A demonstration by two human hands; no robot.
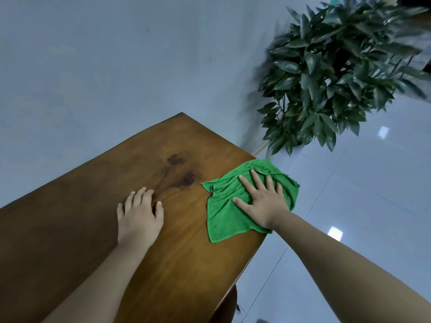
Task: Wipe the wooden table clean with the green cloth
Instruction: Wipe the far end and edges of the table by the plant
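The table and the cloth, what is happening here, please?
A person is wiping a wooden table. The right hand presses flat on a green cloth near the table's right edge. The left hand rests on the bare wood. Two dark spots lie just beyond the cloth.

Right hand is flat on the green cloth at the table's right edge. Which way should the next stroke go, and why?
Probably sweep the right hand and green cloth leftward and a little away from the person, over the dark glossy patches on the wooden table. They lie just beyond the cloth's left corner and look unwiped. The left hand rests flat beside them, clear of that path.
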